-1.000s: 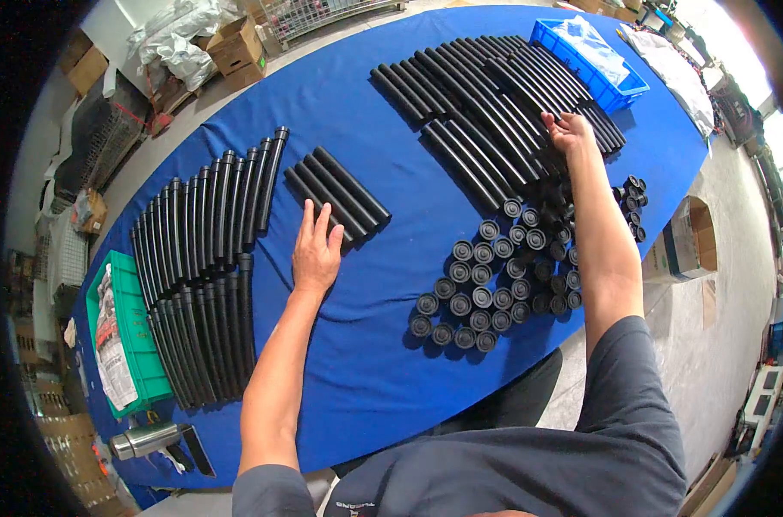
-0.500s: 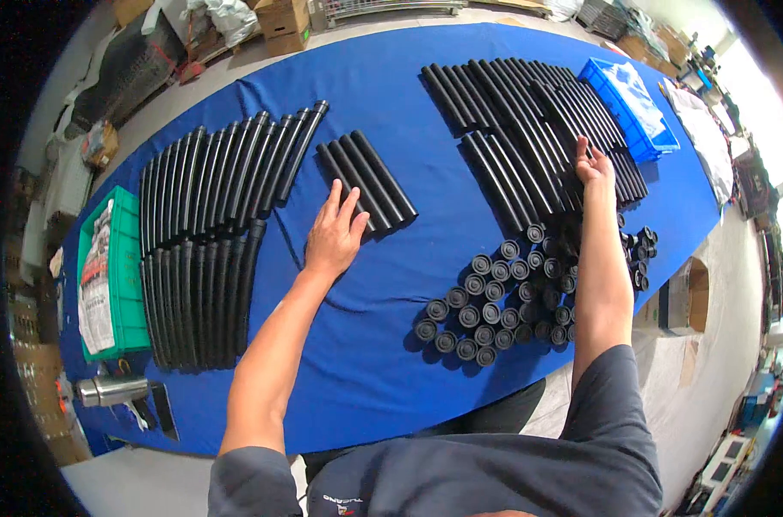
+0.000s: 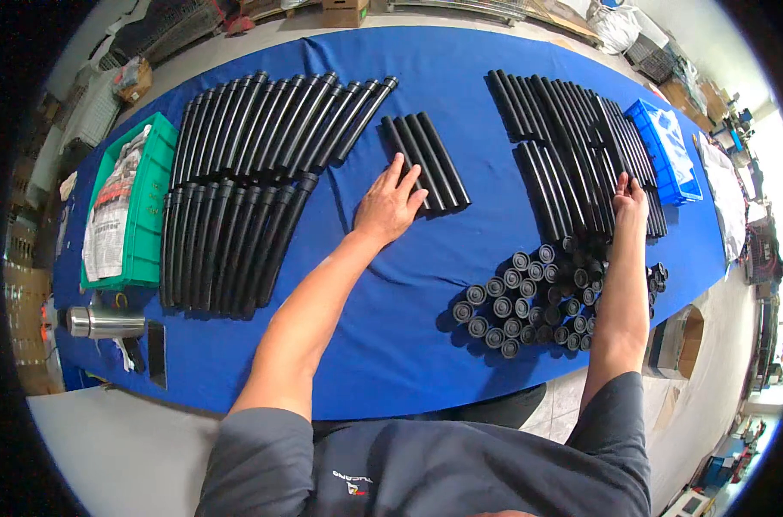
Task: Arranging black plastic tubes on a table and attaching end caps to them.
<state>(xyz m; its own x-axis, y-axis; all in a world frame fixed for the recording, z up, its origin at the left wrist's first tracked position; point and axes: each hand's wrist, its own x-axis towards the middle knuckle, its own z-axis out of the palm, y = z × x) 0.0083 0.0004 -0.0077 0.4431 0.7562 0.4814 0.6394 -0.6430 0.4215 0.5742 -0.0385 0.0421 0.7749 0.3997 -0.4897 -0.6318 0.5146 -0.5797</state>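
Three plain black tubes (image 3: pixel 435 164) lie side by side at the middle of the table. My left hand (image 3: pixel 390 205) rests at the near left side of this group, fingers stretched out and touching the leftmost tube. Over the right-hand batch of plain black tubes (image 3: pixel 572 129), my right hand (image 3: pixel 631 202) is held low, fingers slightly bent and apart; no tube shows between them. Several round black caps (image 3: pixel 502 308) with ringed tops stand below that batch, partly hidden by my right forearm. On the left, black tubes with collared ends (image 3: pixel 262 129) lie in two rows.
A green crate (image 3: pixel 153 215) with newspaper stands at the left edge of the blue cloth-covered table (image 3: pixel 391 345). Nearby are a steel flask (image 3: pixel 107 323) and a dark flat object (image 3: pixel 156 355). A blue basket (image 3: pixel 663 155) with clear plastic sits far right. A cardboard box (image 3: pixel 680 340) is beyond the right edge.
The view has turned, so the table's things appear shifted, mostly to the right. My left hand stays at the three tubes; my right hand stays over the right batch.
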